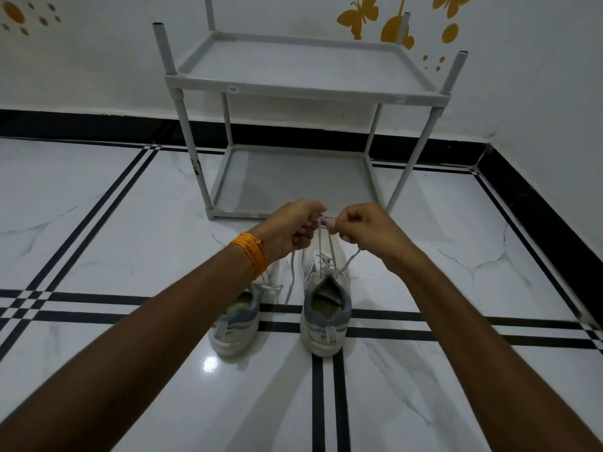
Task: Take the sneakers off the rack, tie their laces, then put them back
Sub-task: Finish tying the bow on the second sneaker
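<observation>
Forearms: both are stretched forward from the camera, above the sneakers.
Left hand point(293, 228): closed on a lace point(329, 247), raised above the right sneaker point(326, 305).
Right hand point(365, 230): pinched shut on the lace too.
Left sneaker point(238, 321): set just beside the right sneaker, on the floor point(98, 239).
Rack point(303, 125): placed beyond the right sneaker, against the wall.

Both forearms bare, no sleeves. Left wrist wears a band of wound orange thread point(251, 254). Right wrist has nothing on it.
</observation>
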`<state>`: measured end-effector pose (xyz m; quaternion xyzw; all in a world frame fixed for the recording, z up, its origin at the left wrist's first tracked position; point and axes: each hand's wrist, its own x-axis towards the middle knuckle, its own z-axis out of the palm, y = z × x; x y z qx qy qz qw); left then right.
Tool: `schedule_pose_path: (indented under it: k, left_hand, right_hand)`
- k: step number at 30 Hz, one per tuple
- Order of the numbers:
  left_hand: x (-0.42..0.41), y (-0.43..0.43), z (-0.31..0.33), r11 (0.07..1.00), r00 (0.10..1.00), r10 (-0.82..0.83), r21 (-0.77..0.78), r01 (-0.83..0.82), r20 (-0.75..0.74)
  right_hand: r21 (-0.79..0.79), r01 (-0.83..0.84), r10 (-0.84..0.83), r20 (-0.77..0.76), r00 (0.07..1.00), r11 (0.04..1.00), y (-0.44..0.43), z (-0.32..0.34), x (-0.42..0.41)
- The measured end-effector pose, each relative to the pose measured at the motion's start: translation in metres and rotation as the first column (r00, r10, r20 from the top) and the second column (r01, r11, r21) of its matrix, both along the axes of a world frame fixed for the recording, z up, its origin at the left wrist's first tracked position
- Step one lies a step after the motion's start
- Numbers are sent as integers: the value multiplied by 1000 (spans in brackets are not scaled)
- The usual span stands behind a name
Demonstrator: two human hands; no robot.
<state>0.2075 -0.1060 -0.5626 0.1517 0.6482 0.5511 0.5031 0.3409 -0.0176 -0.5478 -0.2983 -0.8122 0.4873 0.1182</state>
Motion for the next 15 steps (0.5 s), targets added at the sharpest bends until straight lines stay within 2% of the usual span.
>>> schedule_pose_path:
  k: [2, 3, 4, 5, 6, 7, 8, 9, 11, 15]
  left_hand:
    - [-3, -4, -7, 998, 971, 66, 0, -68, -230]
    - [-7, -7, -14, 995, 917, 94, -3, -103, -387]
    - [-12, -12, -23, 992, 813, 105, 0, -128, -572]
    - [-19, -18, -33, 991, 657, 80, -11, -134, -750]
    - [-26, -26, -44, 989, 481, 15, -57, -134, -877]
    - [-33, -35, -55, 982, 324, -78, -129, -140, -943]
    - [-39, -44, -65, 964, 211, -181, -216, -156, -960]
    - [-45, -54, -75, 936, 145, -282, -305, -175, -948]
    - [-49, -70, -92, 867, 80, -451, -458, -195, -889]
    - [-36, -68, -105, 773, -75, -626, -605, -191, -776]
  right_hand:
    - [-51, 34, -40, -107, 993, 998, 7, -1, 4]
    - [-35, 98, -102, -138, 985, 995, 14, -6, 7]
    - [7, 178, -176, -134, 975, 984, 23, -15, 11]
    - [82, 257, -250, -90, 964, 963, 33, -28, 16]
    - [191, 314, -318, -14, 948, 930, 44, -43, 23]
    - [313, 348, -388, 75, 918, 884, 54, -59, 33]
    - [420, 364, -459, 150, 876, 831, 61, -72, 44]
    - [503, 369, -521, 201, 830, 781, 65, -84, 55]
    - [587, 333, -574, 285, 768, 738, 66, -104, 69]
    - [512, 115, -423, 540, 727, 851, 49, -134, 65]
